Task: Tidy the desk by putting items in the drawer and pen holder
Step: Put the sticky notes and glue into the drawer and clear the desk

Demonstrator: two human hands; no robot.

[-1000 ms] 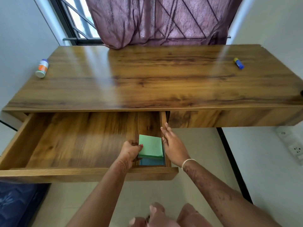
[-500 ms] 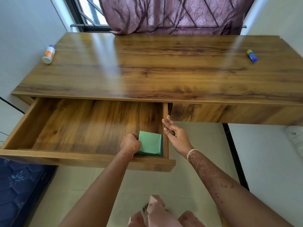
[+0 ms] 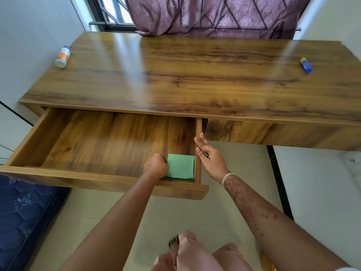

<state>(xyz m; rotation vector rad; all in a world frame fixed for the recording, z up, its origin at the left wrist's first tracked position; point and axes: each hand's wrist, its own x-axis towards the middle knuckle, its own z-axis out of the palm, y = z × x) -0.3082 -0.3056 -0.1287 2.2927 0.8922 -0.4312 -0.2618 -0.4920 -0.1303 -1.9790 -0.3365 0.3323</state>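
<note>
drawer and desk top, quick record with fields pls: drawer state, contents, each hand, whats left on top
drawer state: drawer open, under the left half of the desk
contents: green paper pad, flat in the front right corner
left: left hand curled at the pad's left edge; grip hidden
right: right hand open, fingers straight, outside the drawer's right wall
left on top: white bottle with orange label, lying far left; blue and yellow stick, far right
pen holder: not in view
</note>
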